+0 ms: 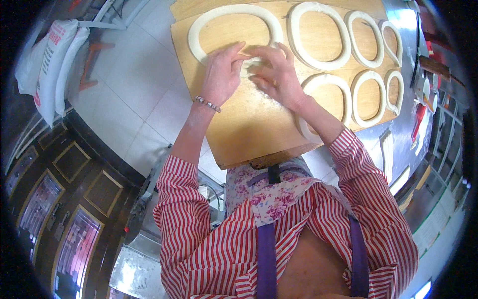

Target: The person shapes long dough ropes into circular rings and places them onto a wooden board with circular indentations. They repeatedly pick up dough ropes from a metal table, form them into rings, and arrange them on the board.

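A pale dough ring (234, 9) lies at the far left of a wooden board (244, 124). Both my hands are at its near side, fingertips meeting where the strand closes. My left hand (223, 74) is closed, its thumb and fingers pinching the dough; a beaded bracelet (207, 103) circles that wrist. From the right, my right hand (279, 74) bends its fingers around the same spot, closed on the strand. The fingers partly cover the dough there. White flour dusts the board just below my hands.
Several more dough rings lie to the right, among them a large one (294, 40) and a nearer one (343, 94) beside my right forearm. White sacks (52, 65) stand at the left on the tiled floor (129, 99). Bowls (425, 89) sit beyond the board's right end.
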`<state>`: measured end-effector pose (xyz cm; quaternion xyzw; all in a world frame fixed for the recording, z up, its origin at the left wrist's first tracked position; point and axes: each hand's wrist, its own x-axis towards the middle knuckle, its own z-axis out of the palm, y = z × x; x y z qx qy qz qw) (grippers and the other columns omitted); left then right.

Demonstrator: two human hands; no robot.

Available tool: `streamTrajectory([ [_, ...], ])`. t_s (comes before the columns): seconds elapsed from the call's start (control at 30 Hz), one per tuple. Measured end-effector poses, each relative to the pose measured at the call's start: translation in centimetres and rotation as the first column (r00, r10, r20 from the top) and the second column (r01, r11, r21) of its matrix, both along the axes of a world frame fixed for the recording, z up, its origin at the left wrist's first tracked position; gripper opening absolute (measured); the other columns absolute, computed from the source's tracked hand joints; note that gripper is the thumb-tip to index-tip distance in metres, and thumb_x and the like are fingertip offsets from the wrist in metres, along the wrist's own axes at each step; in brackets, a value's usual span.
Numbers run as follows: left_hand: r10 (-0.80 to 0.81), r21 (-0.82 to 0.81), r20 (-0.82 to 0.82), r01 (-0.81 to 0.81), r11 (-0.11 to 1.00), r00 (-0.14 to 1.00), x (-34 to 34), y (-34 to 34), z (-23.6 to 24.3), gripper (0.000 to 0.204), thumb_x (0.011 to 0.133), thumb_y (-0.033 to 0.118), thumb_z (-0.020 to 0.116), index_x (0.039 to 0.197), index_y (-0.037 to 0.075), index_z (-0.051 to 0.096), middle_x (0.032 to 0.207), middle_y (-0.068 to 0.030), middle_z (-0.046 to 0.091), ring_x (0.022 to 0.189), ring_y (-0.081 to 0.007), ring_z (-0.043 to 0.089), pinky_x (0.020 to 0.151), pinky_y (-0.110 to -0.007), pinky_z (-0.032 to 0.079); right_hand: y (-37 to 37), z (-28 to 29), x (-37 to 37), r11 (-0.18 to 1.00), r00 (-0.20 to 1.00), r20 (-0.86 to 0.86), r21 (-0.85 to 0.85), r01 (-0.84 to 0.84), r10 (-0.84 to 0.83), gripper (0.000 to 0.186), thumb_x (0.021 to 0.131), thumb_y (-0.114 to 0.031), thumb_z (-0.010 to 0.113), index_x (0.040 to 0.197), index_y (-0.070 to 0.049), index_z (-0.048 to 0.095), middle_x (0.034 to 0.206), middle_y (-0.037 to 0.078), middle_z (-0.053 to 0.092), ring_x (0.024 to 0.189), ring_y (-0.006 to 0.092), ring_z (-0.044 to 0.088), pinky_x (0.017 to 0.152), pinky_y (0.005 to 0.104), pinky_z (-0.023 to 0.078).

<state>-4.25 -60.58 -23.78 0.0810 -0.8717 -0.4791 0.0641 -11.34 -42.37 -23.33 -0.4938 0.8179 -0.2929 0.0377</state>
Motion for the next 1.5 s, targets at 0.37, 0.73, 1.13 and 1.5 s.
streamTrajectory([
  [0.37, -0.073, -0.009, 0.077, 0.074, 0.997, 0.994, -0.8, -0.2, 0.7, 0.041, 0.092, 0.003, 0.055, 0.133, 0.003, 0.057, 0.110, -0.0118, 0.073, 0.100, -0.0239, 0.069, 0.090, -0.033, 0.053, 1.2, 0.1, 0.4, 0.996, 0.987, -0.160, 0.091, 0.003, 0.011, 0.027, 0.085, -0.022, 0.070, 0.111, -0.018, 0.071, 0.148, 0.004, 0.046, 0.139, 0.0258, 0.038, 0.113, 0.0582, 0.024],
  [0.73, -0.085, 0.176, 0.164, 0.055, 0.983, 0.983, -1.1, -0.1, 0.5, 0.041, 0.092, -0.002, 0.053, 0.133, 0.001, 0.056, 0.110, -0.0117, 0.073, 0.102, -0.0194, 0.069, 0.090, -0.030, 0.053, 1.0, 0.1, -0.1, 0.989, 0.984, -0.159, 0.134, -0.058, 0.079, 0.032, 0.084, -0.024, 0.071, 0.114, -0.015, 0.070, 0.149, 0.006, 0.044, 0.140, 0.0257, 0.038, 0.112, 0.0594, 0.025],
  [1.13, -0.039, 0.012, 0.026, 0.038, 0.999, 0.999, -0.8, 0.5, -0.5, 0.043, 0.085, 0.008, 0.070, 0.127, 0.006, 0.062, 0.105, -0.0098, 0.074, 0.097, -0.0242, 0.070, 0.085, -0.034, 0.055, 2.4, 1.6, -1.1, 0.999, 0.990, -0.134, -0.031, 0.030, -0.034, 0.034, 0.081, -0.017, 0.069, 0.115, -0.018, 0.071, 0.140, 0.006, 0.052, 0.129, 0.0272, 0.049, 0.108, 0.0507, 0.035],
  [1.5, -0.298, -0.653, 0.026, 0.242, 0.717, 0.954, 5.6, 3.2, -1.6, 0.063, 0.094, 0.033, 0.059, 0.144, 0.001, 0.041, 0.146, -0.0169, 0.047, 0.141, -0.0307, 0.036, 0.120, -0.046, 0.023, 0.1, 3.1, -5.0, 0.952, 0.957, 0.016, -0.094, 0.290, -0.290, 0.036, 0.088, -0.012, 0.065, 0.123, -0.004, 0.064, 0.126, 0.018, 0.061, 0.108, 0.0359, 0.063, 0.094, 0.0426, 0.052],
])
